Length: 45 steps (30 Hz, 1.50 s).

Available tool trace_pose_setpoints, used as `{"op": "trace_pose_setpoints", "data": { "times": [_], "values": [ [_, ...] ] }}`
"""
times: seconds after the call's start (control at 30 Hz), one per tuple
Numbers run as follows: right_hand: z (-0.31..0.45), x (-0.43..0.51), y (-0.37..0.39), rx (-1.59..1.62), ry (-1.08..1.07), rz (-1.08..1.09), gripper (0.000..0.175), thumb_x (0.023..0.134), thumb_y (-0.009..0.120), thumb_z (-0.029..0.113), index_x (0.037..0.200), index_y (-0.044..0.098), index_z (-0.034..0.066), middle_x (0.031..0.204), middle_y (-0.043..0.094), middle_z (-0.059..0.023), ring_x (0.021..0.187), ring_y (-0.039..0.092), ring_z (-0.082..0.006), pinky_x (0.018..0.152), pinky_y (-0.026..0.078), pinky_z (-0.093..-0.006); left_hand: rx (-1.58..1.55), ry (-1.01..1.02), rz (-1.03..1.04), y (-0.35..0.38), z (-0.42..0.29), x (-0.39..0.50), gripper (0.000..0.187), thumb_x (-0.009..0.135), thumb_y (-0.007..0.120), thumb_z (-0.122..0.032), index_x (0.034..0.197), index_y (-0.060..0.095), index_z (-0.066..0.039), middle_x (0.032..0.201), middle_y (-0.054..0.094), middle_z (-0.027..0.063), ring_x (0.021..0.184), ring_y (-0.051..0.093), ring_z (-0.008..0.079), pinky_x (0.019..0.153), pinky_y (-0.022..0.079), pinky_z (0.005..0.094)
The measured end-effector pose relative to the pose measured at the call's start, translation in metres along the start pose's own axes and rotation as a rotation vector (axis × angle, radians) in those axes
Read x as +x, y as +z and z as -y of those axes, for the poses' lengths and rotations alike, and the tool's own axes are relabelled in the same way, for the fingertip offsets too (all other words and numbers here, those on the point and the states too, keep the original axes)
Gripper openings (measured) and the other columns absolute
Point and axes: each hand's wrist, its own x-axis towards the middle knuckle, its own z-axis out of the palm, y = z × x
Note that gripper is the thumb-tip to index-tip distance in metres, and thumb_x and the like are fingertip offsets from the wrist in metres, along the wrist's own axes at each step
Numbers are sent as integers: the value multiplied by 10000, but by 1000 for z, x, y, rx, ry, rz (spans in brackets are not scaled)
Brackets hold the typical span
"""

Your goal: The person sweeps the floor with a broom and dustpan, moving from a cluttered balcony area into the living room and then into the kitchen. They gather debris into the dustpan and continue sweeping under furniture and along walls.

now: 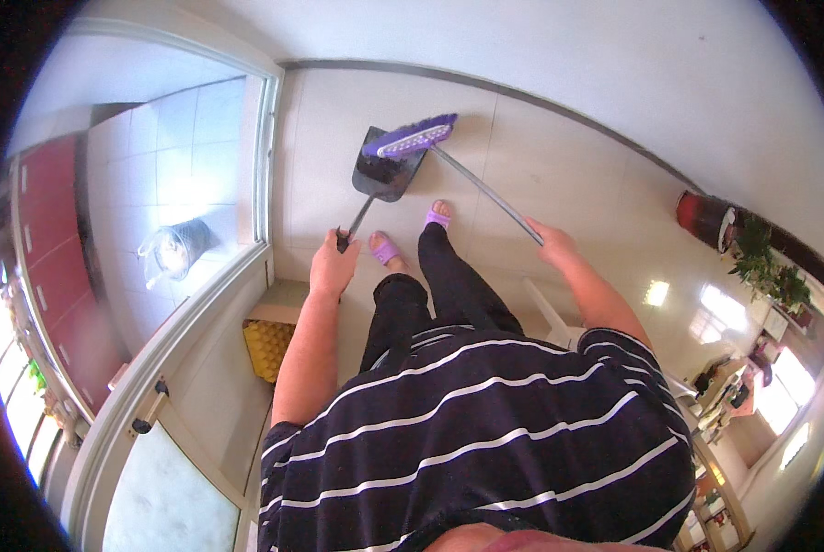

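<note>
My left hand is closed around the handle of a long-handled black dustpan. The pan lies near the floor, a little ahead of my feet, with dark debris or stains inside. My right hand grips the grey metal stick of a broom. Its purple-bristled head, with a white dotted strip, rests over the far edge of the dustpan. Part of the pan is hidden beneath the broom head; whether the bristles touch its inside, I cannot tell.
My feet wear purple slippers on the tiled floor. On the left, a door frame opens to a room with a lined waste bin and red cabinets. Potted plants stand along the right wall. A yellow box sits beside me.
</note>
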Motion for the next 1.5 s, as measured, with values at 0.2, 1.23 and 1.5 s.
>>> {"op": "trace_pose_setpoints", "data": {
  "times": [0.2, 1.23, 1.5],
  "values": [
    [2, 10, -5, 375, 226, -9, 564, 772, 470, -8, 1303, 463, 182, 734, 575, -163, 500, 570, -268, 433, 452, -373, 218, 106, -39, -22, 19, -20, 381, 807, 615, -343, 1050, 546, -58, 933, 642, 182, 923, 600, 359, 786, 456, 420],
    [201, 21, 98, 265, 95, 330, 785, 764, 491, 23, 1465, 163, 159, 875, 623, -197, 508, 606, -230, 469, 491, -378, 103, -180, -82, -64, 110, -77, 354, 793, 632, -343, 1070, 563, -132, 970, 652, 134, 942, 603, 340, 767, 470, 409],
    [237, -38, 4, 318, -8, 448, 743, 747, 517, 4, 1432, 320, 216, 577, 528, -54, 412, 478, -130, 385, 407, -299, -102, -210, -196, -59, 178, -112, 352, 788, 626, -377, 1053, 564, -154, 933, 650, 136, 891, 614, 329, 738, 466, 418]
  ]
}}
